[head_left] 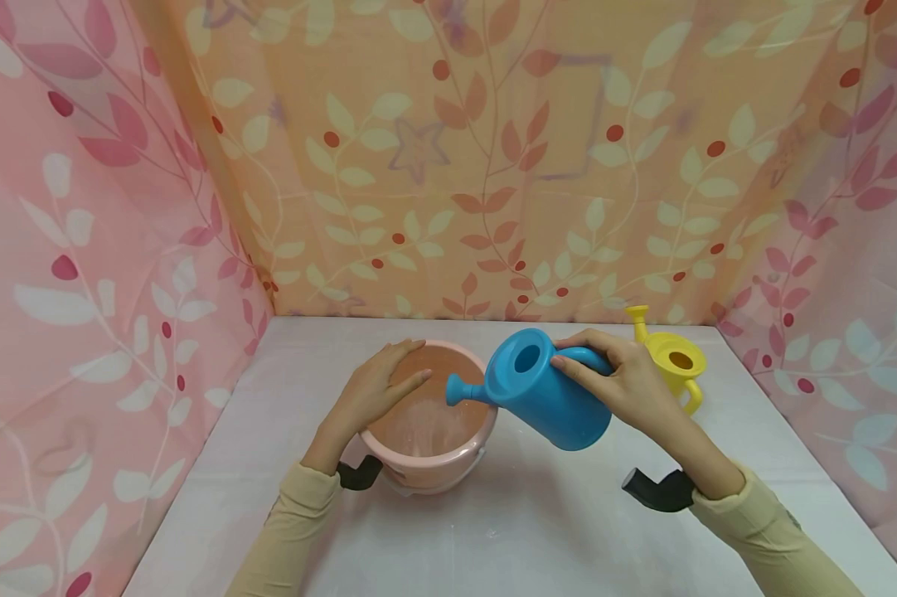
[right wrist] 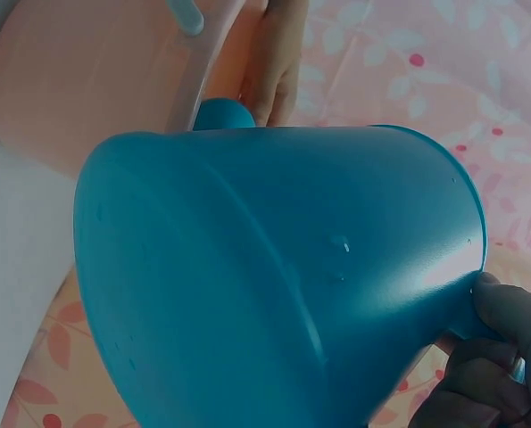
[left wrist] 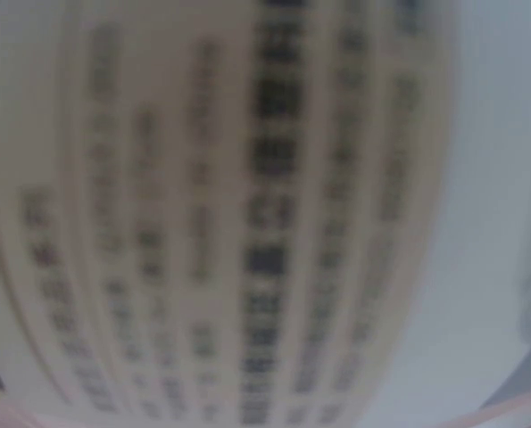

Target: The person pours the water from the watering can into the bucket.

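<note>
At centre bench I see my right hand (head_left: 631, 385), fingers curled round the handle, tilting the blue watering can (head_left: 541, 390), spout at nine o'clock over the pink pot (head_left: 426, 419). My left hand (head_left: 377, 390) rests flat, fingers together, on its rim. Pouring looks underway, unfinished; a yellow can (head_left: 676, 361) waits at three o'clock.

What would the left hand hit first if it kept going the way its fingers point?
Probably the blue watering can's spout: the left hand rests on the pink bucket rim, fingers aimed across it. Depth is unclear.
</note>
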`<control>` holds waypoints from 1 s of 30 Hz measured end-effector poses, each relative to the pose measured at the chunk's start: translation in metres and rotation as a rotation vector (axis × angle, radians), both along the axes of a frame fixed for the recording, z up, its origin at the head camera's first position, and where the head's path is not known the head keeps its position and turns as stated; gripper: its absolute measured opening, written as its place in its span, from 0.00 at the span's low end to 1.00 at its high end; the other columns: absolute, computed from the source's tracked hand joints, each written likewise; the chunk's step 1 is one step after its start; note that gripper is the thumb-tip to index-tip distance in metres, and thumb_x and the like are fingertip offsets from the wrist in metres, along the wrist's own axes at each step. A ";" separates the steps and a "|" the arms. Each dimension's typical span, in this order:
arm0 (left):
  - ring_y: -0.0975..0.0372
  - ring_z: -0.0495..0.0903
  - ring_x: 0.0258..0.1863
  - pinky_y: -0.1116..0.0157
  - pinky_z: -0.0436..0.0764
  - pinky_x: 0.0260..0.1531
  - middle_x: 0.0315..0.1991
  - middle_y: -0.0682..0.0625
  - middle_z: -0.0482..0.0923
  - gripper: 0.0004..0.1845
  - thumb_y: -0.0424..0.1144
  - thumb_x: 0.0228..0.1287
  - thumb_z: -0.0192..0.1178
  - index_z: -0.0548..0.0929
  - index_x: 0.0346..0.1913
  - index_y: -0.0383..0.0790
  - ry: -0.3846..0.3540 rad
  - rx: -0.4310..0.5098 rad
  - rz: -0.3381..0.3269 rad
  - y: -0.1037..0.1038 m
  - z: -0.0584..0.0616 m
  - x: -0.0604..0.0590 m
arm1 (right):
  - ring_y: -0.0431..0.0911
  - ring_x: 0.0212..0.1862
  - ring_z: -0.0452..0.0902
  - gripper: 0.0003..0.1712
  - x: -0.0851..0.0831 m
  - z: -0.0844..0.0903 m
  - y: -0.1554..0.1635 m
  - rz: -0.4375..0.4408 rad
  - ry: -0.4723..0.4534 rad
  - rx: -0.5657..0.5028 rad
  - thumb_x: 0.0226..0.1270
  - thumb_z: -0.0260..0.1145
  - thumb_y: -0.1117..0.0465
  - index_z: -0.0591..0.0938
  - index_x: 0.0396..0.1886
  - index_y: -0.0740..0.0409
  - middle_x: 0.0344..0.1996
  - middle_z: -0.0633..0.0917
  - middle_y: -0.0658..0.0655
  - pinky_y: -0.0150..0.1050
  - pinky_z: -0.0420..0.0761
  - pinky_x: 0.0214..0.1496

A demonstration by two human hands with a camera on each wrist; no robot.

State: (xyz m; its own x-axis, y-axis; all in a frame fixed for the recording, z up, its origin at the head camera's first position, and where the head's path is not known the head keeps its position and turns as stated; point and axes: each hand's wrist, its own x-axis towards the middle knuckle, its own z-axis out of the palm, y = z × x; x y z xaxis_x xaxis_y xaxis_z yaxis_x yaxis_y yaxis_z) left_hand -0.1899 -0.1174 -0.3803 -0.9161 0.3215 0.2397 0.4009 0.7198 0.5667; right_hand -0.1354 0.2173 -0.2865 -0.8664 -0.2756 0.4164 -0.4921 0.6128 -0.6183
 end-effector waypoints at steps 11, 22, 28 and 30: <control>0.47 0.55 0.69 0.42 0.60 0.62 0.69 0.47 0.61 0.34 0.66 0.60 0.49 0.66 0.67 0.56 0.001 0.006 -0.001 0.000 0.000 0.000 | 0.58 0.45 0.81 0.17 -0.001 0.001 -0.001 0.007 0.007 0.005 0.58 0.68 0.56 0.81 0.46 0.58 0.41 0.85 0.58 0.59 0.78 0.44; 0.47 0.56 0.69 0.42 0.60 0.62 0.69 0.47 0.61 0.35 0.68 0.60 0.48 0.66 0.67 0.56 0.004 0.000 -0.002 -0.001 -0.001 -0.001 | 0.58 0.45 0.81 0.17 -0.001 0.003 -0.003 0.017 0.007 0.013 0.58 0.68 0.56 0.81 0.46 0.58 0.42 0.85 0.58 0.60 0.78 0.45; 0.47 0.56 0.69 0.42 0.60 0.62 0.68 0.48 0.61 0.35 0.68 0.60 0.47 0.66 0.67 0.56 0.004 -0.002 0.002 -0.001 -0.001 -0.001 | 0.59 0.46 0.80 0.17 -0.001 0.004 -0.003 0.016 0.004 0.018 0.58 0.68 0.56 0.81 0.47 0.57 0.43 0.84 0.58 0.60 0.78 0.45; 0.46 0.56 0.69 0.42 0.60 0.62 0.68 0.47 0.61 0.35 0.68 0.60 0.47 0.66 0.67 0.56 0.004 -0.001 0.002 -0.001 -0.001 -0.001 | 0.58 0.46 0.80 0.17 -0.001 0.004 -0.003 0.018 0.005 0.018 0.58 0.68 0.56 0.81 0.47 0.57 0.43 0.84 0.58 0.60 0.78 0.45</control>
State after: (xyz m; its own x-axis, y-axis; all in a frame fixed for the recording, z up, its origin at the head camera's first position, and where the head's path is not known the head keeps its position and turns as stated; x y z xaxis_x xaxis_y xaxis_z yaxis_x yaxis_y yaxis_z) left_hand -0.1913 -0.1179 -0.3817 -0.9158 0.3199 0.2429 0.4016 0.7209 0.5648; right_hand -0.1366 0.2141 -0.2822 -0.8591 -0.2981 0.4161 -0.5062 0.6147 -0.6048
